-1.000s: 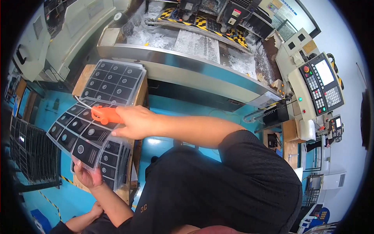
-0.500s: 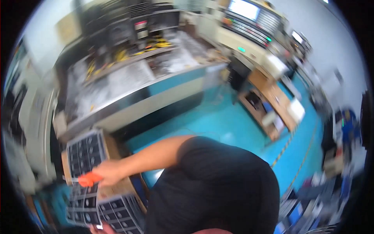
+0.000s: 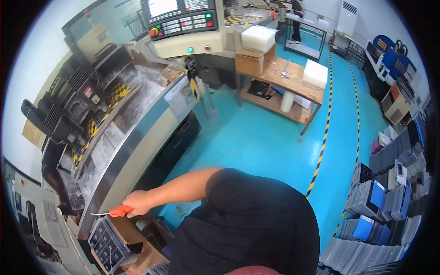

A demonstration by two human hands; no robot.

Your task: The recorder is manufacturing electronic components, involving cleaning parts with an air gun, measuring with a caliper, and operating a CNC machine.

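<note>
My right hand (image 3: 137,203) reaches out to the left on a bent arm in a black sleeve. Its fingers are wrapped around an orange-handled tool (image 3: 120,211) with a thin metal tip pointing left; its exact kind is unclear. Just below the tool, a grey tray or panel (image 3: 110,247) divided into dark rectangles with small marks leans by a cardboard box (image 3: 145,256). The tool appears above the panel's upper edge, seemingly apart from it. My left hand is out of the picture.
A large machine (image 3: 103,137) with a dusty white bed stands on the left, its control panel (image 3: 183,20) above. A wooden bench (image 3: 293,85) carries white blocks. Stacks of grey trays (image 3: 376,252) line the right side. Another person (image 3: 297,9) stands far back.
My view has swung to the right, showing more bench and floor. My right hand, still holding the orange-handled tool, has moved off the panels. My left hand has left the lower edge.
</note>
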